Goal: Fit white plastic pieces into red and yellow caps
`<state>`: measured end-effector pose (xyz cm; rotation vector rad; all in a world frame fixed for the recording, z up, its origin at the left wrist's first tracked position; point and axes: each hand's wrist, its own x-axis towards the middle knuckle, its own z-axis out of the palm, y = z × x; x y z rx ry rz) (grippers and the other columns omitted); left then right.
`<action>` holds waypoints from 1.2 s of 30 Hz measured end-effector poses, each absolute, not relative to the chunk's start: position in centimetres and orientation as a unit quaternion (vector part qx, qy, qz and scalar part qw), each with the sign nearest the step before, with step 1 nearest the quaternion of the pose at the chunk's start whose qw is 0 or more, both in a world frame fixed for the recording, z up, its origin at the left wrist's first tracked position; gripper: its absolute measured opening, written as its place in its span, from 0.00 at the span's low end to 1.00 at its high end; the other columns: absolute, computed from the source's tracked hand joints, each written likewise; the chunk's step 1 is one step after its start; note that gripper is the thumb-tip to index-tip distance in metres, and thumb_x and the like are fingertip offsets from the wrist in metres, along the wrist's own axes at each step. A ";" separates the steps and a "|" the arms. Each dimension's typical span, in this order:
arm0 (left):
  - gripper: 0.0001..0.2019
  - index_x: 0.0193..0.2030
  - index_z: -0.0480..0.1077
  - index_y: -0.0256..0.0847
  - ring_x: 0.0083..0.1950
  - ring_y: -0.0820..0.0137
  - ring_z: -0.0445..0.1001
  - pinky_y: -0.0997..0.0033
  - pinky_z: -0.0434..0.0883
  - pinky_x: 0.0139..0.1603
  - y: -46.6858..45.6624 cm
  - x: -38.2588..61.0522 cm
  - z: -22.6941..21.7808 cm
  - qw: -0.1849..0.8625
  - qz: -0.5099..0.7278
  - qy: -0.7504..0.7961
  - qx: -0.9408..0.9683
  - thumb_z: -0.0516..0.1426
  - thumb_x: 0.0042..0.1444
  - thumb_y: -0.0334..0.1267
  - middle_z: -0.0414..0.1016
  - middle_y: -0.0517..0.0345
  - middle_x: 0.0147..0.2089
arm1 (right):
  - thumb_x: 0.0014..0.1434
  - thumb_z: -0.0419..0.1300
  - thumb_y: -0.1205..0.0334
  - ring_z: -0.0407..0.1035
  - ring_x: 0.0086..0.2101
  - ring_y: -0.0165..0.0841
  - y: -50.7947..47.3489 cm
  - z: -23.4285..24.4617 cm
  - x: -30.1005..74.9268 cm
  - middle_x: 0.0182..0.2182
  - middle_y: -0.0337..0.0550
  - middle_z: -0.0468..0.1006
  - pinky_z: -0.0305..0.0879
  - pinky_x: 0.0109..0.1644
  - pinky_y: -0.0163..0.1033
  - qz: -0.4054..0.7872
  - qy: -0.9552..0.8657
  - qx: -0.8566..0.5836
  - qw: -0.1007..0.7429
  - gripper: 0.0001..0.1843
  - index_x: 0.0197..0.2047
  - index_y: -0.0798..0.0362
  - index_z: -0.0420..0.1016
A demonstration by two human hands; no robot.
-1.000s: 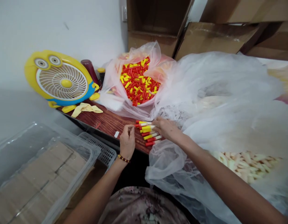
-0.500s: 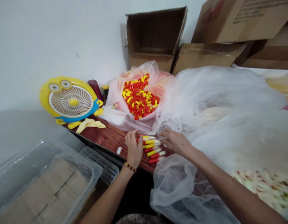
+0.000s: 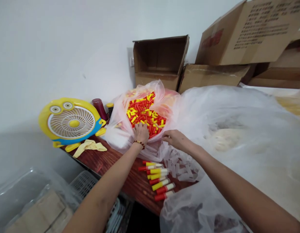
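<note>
My left hand (image 3: 141,132), with a beaded bracelet on its wrist, reaches into the front of a pinkish plastic bag (image 3: 118,121) heaped with short red and yellow plastic tubes (image 3: 143,111). Its fingertips are lost among the tubes. Close to the bag's right front edge, my right hand (image 3: 176,139) has its thumb and fingers drawn together; whatever they hold is hidden. A row of red or yellow tubes with white ends (image 3: 161,181) lies on the table below both hands. Beside the row is a pile of translucent clear sleeves (image 3: 180,163).
A yellow cartoon-faced fan (image 3: 73,123) and a pale yellow cloth (image 3: 90,146) are at the left. Cardboard boxes (image 3: 237,38) stand along the back. Large clear plastic bags (image 3: 256,145) cover the right. A clear bin (image 3: 30,194) and grey basket (image 3: 84,183) sit below the table (image 3: 130,181).
My left hand has moved up from the row of tubes into the bag. My right hand has left the row and lifted toward the bag's edge. The camera view has tilted upward.
</note>
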<state>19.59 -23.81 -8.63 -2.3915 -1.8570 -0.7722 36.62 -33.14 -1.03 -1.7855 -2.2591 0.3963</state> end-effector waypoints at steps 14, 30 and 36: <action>0.10 0.45 0.71 0.43 0.57 0.54 0.59 0.52 0.59 0.50 -18.7 18.3 -8.2 0.075 -0.164 -0.417 -0.891 0.53 0.59 0.32 0.69 0.48 0.51 | 0.55 0.56 0.65 0.74 0.43 0.43 -20.6 -6.3 33.8 0.41 0.61 0.79 0.65 0.41 0.37 0.137 -0.646 -0.743 0.111 0.16 0.46 0.62 0.76; 0.02 0.34 0.67 0.40 0.36 0.69 0.70 0.69 0.65 0.40 -20.2 17.8 -7.5 -0.203 -0.350 -0.489 -0.773 0.58 0.54 0.33 0.73 0.58 0.34 | 0.55 0.56 0.60 0.64 0.19 0.27 -22.0 -5.7 34.3 0.15 0.38 0.70 0.56 0.22 0.30 0.313 -0.584 -0.685 0.302 0.10 0.26 0.56 0.70; 0.02 0.30 0.69 0.38 0.30 0.74 0.67 0.76 0.64 0.32 -20.7 18.1 -7.4 -0.416 -0.403 -0.401 -0.710 0.58 0.49 0.29 0.70 0.62 0.28 | 0.56 0.55 0.62 0.61 0.15 0.25 -23.1 -5.0 33.6 0.15 0.34 0.69 0.57 0.18 0.29 0.402 -0.556 -0.613 0.391 0.07 0.28 0.54 0.66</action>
